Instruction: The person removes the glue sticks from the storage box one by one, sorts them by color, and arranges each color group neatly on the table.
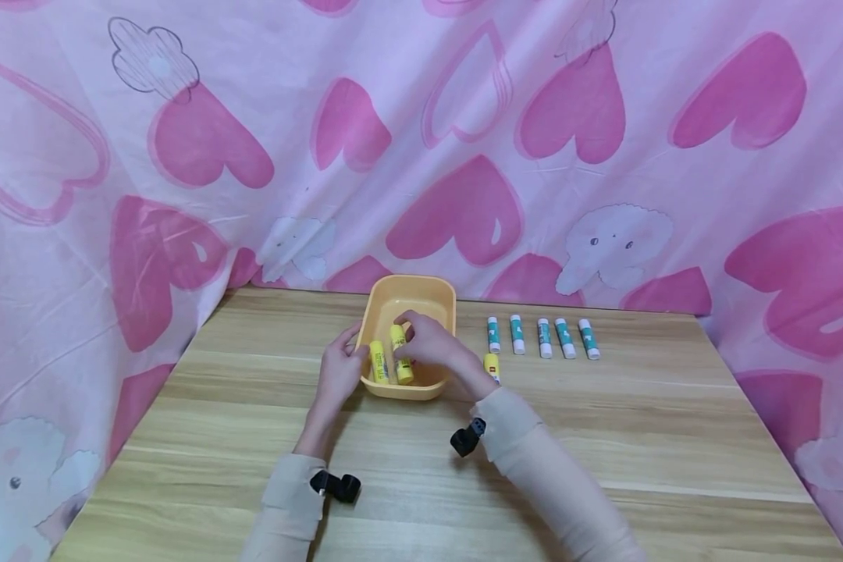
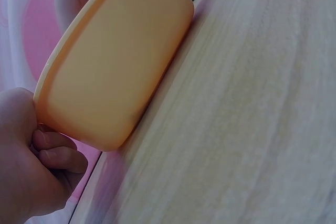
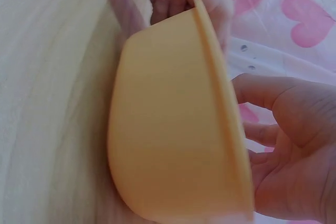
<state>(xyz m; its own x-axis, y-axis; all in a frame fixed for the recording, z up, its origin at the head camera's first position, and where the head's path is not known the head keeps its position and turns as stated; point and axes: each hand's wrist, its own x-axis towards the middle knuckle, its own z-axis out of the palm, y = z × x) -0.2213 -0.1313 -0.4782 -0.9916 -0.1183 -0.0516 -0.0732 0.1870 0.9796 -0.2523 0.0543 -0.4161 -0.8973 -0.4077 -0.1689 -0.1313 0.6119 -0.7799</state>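
Note:
An orange plastic basin (image 1: 421, 290) stands on the table, with a yellow glue stick (image 1: 378, 361) leaning inside its near left part. My left hand (image 1: 339, 365) grips the basin's left rim; in the left wrist view its fingers (image 2: 62, 157) curl outside the wall. My right hand (image 1: 432, 343) reaches over the right rim and holds a second yellow glue stick (image 1: 401, 367) beside the first. In the right wrist view the basin wall (image 3: 173, 108) hides the fingertips and what they hold. Another yellow glue stick (image 1: 492, 364) is on the table by my right wrist, partly hidden by it.
Several teal-and-white glue sticks (image 1: 544, 338) lie in a row right of the basin, toward the back of the wooden table (image 1: 421, 468). A pink heart-patterned curtain (image 1: 457, 211) hangs right behind the table's back edge. Each sleeve carries a small black camera (image 1: 467, 437).

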